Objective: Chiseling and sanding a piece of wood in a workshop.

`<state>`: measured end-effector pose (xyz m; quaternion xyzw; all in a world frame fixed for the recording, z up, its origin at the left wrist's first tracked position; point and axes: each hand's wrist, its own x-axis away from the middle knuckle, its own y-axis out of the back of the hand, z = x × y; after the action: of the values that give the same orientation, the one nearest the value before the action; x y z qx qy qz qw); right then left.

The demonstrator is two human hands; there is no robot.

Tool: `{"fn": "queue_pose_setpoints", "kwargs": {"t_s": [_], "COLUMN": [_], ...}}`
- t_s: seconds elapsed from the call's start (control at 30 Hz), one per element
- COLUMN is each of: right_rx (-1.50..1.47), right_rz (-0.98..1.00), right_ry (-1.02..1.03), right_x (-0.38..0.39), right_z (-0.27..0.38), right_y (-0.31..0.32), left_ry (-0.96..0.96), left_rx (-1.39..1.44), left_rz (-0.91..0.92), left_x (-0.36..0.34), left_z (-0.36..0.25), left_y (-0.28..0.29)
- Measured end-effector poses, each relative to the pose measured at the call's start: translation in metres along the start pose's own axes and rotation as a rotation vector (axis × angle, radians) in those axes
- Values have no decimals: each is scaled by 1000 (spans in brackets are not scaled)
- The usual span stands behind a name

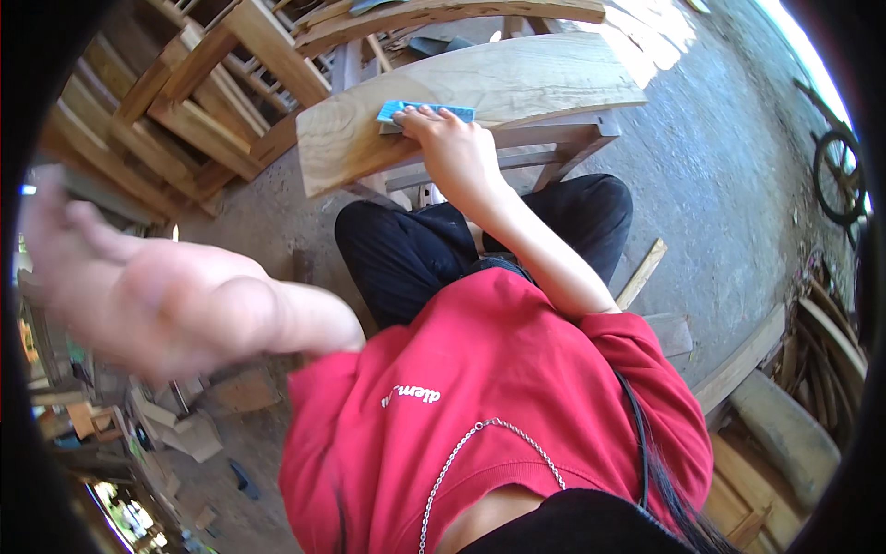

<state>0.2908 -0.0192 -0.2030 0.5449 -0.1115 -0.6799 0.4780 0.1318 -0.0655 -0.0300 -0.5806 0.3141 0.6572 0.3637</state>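
A long pale wooden board (517, 78) with a curved edge lies in front of me on a wooden support. On its left part rests a flat blue pad (457, 114) that looks like a sanding sheet or block. My right hand (445, 138) is laid over this pad, fingers bent across its top and pressing it to the wood. Raised at the left, close to the camera, my left hand (152, 291) is blurred. Its fingers appear stretched and apart, and nothing shows in it.
Stacked wooden frames (208, 92) stand at the far left. Another curved wooden piece (452, 14) lies beyond the board. A wood strip (641, 272) is on the concrete floor at my right. Planks (743, 355) lie farther right, below a wheel (838, 175). Offcuts (185, 429) are scattered at the lower left.
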Motion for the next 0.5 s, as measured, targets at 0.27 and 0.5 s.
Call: {"fn": "queue_pose_setpoints", "kwargs": {"t_s": [0.27,0.5], "right_rx": [340,349], "right_rz": [247,192], "right_ry": [-486,-294], "right_x": [-25,-14], "right_z": [-80,-40], "right_y": [51,28], "left_ry": [-19,-104], "left_rx": [-278,-464], "left_rz": [-43,-104], "left_x": [5,-10], "left_z": [-1,-5], "left_y": [50,82]}}
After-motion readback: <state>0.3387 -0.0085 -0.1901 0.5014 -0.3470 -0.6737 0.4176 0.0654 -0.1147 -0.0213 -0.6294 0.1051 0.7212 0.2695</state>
